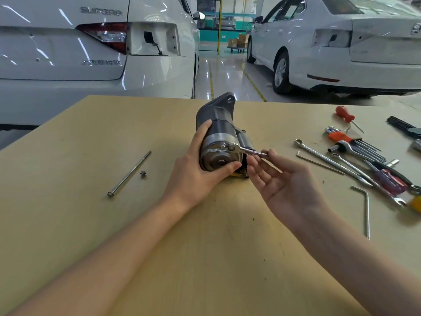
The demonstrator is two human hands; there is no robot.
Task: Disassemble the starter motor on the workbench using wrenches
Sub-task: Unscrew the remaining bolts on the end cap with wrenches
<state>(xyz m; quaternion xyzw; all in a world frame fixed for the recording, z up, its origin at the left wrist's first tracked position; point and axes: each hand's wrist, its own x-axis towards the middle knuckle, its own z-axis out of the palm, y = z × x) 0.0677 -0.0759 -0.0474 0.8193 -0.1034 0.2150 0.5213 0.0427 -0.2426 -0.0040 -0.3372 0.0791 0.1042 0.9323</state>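
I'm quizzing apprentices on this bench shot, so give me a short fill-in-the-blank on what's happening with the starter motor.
1. The left hand grips the ____ to steady it on the workbench.
2. The right hand holds a ____, whose head sits on a bolt at the motor's end cap.
3. The long through bolt lies to the ____ of the motor.

Missing words: starter motor; wrench; left

cars: two white cars (91, 53) are being parked behind
boxes: brown boxes (239, 41) are being kept on a cart
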